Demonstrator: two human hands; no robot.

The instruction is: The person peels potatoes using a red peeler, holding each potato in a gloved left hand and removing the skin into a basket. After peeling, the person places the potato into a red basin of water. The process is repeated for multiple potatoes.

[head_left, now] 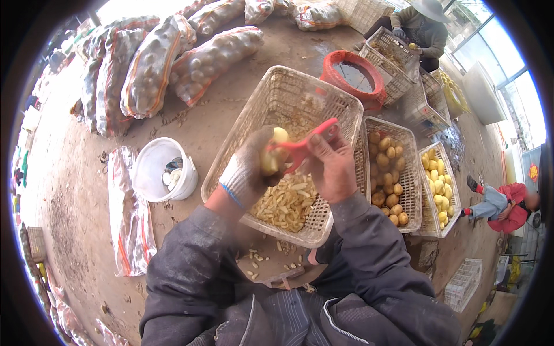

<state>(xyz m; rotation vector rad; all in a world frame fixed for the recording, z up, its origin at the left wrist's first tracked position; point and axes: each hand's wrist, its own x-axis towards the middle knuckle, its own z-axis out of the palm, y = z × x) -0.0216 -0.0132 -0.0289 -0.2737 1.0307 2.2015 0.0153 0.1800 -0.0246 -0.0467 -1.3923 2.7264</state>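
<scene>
My left hand, in a soiled white knit glove, holds a partly peeled potato over a plastic crate. My bare right hand grips a red-handled peeler, whose head lies against the potato; the blade itself is blurred. Potato peelings heap up inside the crate below both hands. To the right, a second crate holds unpeeled potatoes. Beyond it, peeled yellow potatoes fill part of another crate.
A white bucket and a flat plastic sack lie left. Full mesh sacks stand behind. A red tub holds dark liquid. One person works by crates at upper right; another sits far right.
</scene>
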